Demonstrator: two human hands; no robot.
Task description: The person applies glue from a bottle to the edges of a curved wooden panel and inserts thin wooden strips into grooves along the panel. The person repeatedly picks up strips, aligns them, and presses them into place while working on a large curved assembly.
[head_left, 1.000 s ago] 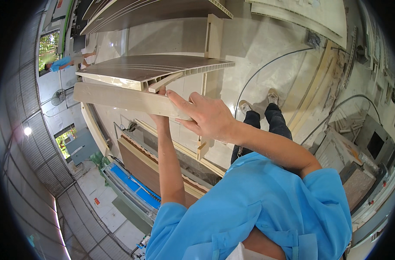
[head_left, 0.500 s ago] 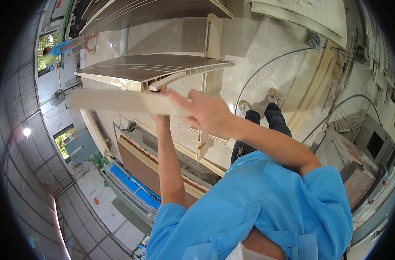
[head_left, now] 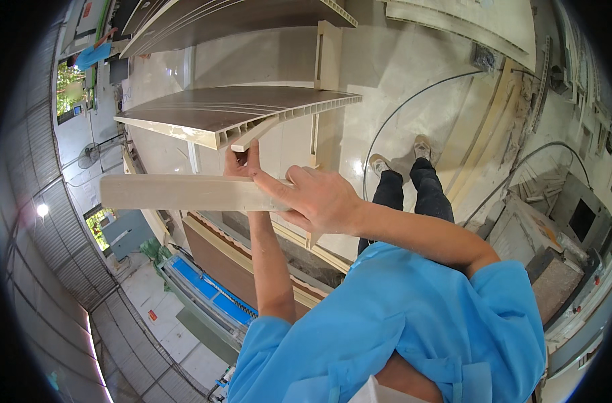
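1. The right hand (head_left: 319, 201) is closed around one end of a pale beige strip (head_left: 178, 193), thumb on top and fingers curled beneath. The strip runs out level from the grip toward the person's left.

2. The left hand (head_left: 242, 161) is raised behind the strip, its fingers pressed up against the cut end of a hollow-core panel (head_left: 239, 114). Whether it pinches a rib of that end or only steadies it cannot be told; the strip hides the palm.

3. Judgement: holding the strip by its very end leaves its whole length free and level, just below the panel's open edge, which would suit lining the two up. The left hand at the panel end looks like a brace.

4. Strip relative to grip: nearly all of it lies beyond the right hand; only its near end is inside the fist. It passes in front of the left forearm and sits near the panel edge, not touching it.

5. Surroundings: a second brown-faced panel (head_left: 239, 17) above, glossy floor (head_left: 413, 74) below the person's shoes (head_left: 400, 154), a curved cable (head_left: 413, 94) on it.
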